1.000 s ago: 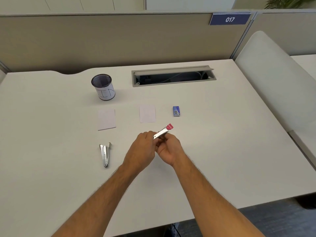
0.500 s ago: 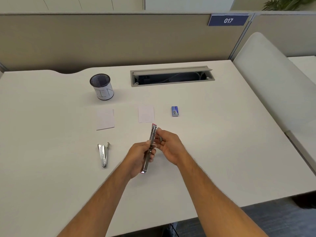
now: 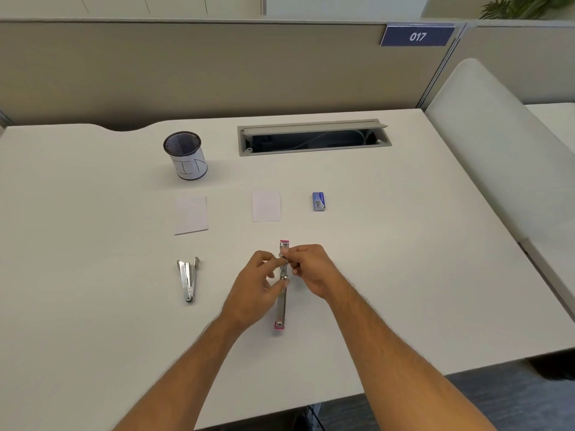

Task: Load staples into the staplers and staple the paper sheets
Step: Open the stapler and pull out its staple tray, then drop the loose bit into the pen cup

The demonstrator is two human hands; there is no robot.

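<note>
Nearside of the small blue staple box point(image 3: 318, 201): pink-ended metal stapler point(image 3: 282, 301), swung open full length, gripped by left hand point(image 3: 259, 290); right hand point(image 3: 312, 269) pinching its upper half.

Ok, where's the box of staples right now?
The box of staples lies on the desk, right of the right-hand paper sheet, beyond the hands.

From my remote seat, two bare forearms enter from six o'clock, hair along them, no sleeves, watch or rings visible on my left hand point(image 3: 259, 287) or right hand point(image 3: 314, 270).
</note>
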